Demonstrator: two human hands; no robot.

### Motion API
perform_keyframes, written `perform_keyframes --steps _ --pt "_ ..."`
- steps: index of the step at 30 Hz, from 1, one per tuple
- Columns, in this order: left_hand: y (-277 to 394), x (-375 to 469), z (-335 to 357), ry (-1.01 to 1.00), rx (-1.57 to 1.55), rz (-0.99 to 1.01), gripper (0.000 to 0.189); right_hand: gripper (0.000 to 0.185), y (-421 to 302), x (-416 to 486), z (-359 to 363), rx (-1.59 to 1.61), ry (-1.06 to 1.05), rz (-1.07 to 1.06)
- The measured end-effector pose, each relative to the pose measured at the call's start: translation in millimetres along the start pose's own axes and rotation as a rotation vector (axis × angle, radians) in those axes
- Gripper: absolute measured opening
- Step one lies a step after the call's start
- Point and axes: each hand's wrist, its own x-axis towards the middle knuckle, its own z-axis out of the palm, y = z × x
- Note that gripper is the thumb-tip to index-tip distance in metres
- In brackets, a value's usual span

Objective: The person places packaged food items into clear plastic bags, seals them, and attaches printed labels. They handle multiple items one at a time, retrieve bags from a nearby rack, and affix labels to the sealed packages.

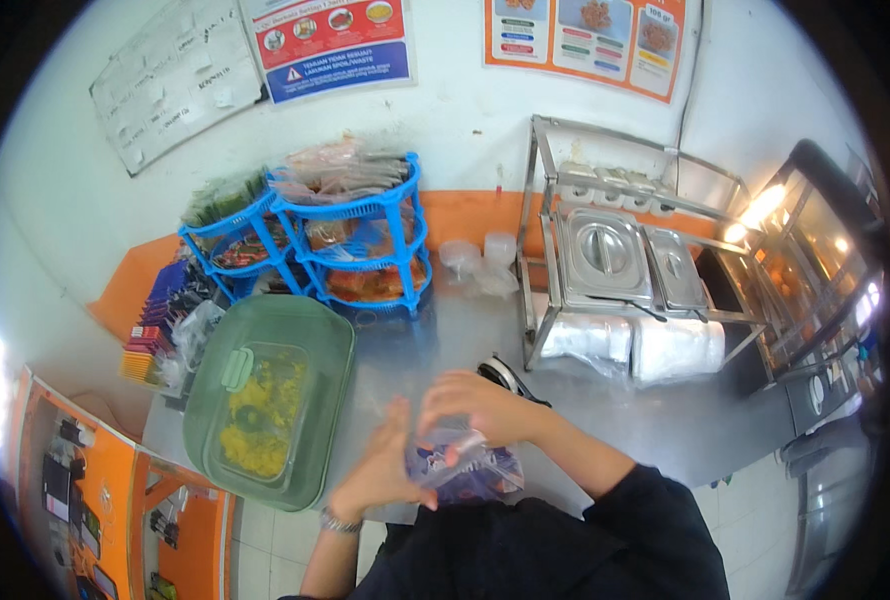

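Note:
A clear plastic bag with purple and white print is at the table's front edge, close against my black shirt. My right hand curls over the bag's upper part and pinches the plastic between thumb and fingers. At the bag's left side is my left hand, its fingers stretched upward and its thumb spread apart. It is blurred and seems to touch the bag without gripping it. The bag's contents cannot be made out. Just behind my right hand lies a round black-and-silver object, partly covered.
A green lidded tub with yellow food stands left on the steel table. Blue tiered racks of packets, clear plastic cups and a metal frame with lidded steel pans line the back. A lit display warmer stands right.

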Motion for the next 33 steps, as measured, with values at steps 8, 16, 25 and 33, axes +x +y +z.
perform_keyframes --steps 8,16,25,33 --pt "-29.1 7.1 97.4 -0.419 -0.179 0.113 0.065 0.064 62.1 41.3 59.7 -0.077 -0.353 0.051" --pt "-34.0 5.0 124.9 -0.335 -0.295 -0.034 0.026 0.069 92.6 11.9 52.7 0.234 -0.431 0.398" --pt "-4.5 10.2 45.5 0.018 -0.923 -0.293 0.044 0.069 67.9 -111.1 4.6 1.008 -0.375 1.092" --pt "88.6 41.3 -71.6 -0.204 -0.444 0.398 0.053 0.075 40.4 -64.9 102.2 1.961 0.346 0.798"
